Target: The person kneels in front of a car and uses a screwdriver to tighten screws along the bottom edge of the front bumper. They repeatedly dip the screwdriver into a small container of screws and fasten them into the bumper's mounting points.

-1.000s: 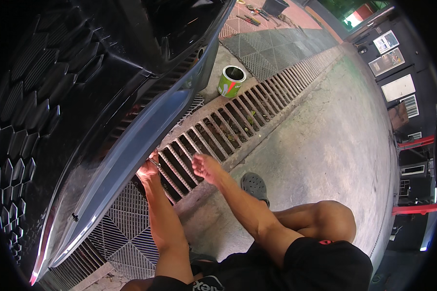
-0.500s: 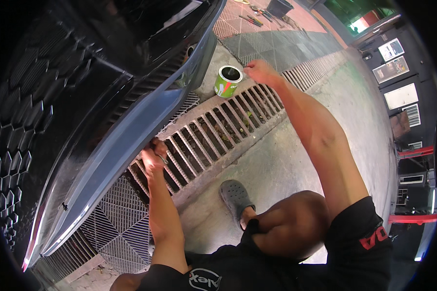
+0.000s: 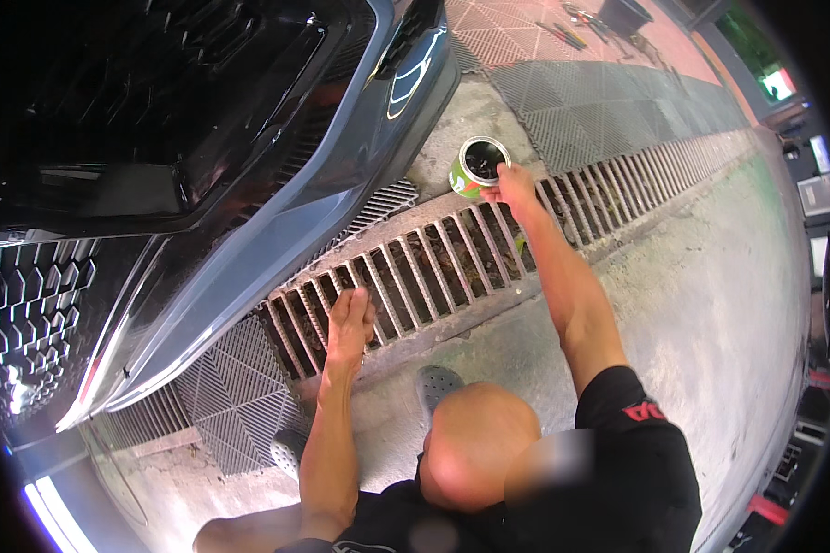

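Now the right hand is at the green can, with its thumb at the rim and its other fingers bent against the outer wall, so these fingers pinch the can on the side toward the person's right. The can is open at the top, and inside it, just to the left of the right thumb, a dark and shiny content is visible; whether the bottom touches the ground, I cannot tell. The left hand is well apart from the can, nearer to the person, above the metal drain grate. Its fingers are bent and lie close together; if they hold some small object, I cannot tell, because this part is blurred. To the left of the left fingers stretches the blue-grey bumper of a vehicle, and farther left is a black grille with honeycomb pattern. Below the left fingers, toward the body, one grey shoe with holes stands on the concrete floor, partly hidden by the bent knee. Beyond the right fingers lie dark ribbed tiles, then reddish tiles, on which some hand tools lie near a black bucket.
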Tool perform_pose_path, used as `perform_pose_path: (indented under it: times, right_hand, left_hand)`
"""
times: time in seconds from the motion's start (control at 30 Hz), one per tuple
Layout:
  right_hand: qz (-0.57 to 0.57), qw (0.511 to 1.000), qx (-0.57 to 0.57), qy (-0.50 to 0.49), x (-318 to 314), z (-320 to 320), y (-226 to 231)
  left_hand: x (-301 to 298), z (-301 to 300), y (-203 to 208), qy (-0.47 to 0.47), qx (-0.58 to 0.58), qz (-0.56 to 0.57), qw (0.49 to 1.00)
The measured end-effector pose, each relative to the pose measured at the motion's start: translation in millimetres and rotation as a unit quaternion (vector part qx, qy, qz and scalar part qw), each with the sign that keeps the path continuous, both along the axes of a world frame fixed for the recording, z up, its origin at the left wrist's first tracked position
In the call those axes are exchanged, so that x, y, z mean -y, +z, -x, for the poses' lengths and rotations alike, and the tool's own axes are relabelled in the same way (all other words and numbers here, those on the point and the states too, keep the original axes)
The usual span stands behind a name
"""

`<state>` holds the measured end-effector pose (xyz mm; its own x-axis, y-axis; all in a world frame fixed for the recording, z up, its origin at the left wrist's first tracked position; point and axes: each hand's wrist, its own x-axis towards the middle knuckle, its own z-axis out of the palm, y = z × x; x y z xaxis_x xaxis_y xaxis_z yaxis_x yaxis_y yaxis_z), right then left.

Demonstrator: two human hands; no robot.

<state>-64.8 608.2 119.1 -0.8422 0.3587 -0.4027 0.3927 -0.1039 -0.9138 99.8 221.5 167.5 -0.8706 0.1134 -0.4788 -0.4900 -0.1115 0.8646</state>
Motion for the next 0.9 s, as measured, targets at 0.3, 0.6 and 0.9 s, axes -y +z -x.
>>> perform_pose_path:
  times: [0.3,0.6,0.9]
  right_hand:
    - [-0.085,0.982,-0.018,0.166,135,-125,48]
    - [-0.035,0.953,0.066,0.294,224,-181,19]
    - [-0.006,0.927,0.103,0.359,303,-212,24]
  left_hand:
    - [-62,44,34,-0.063,-0.186,0.296,0.935]
    - [49,-44,0,0.178,-0.124,0.265,0.939]
    - [276,-78,-125,0.424,0.138,0.011,0.895]
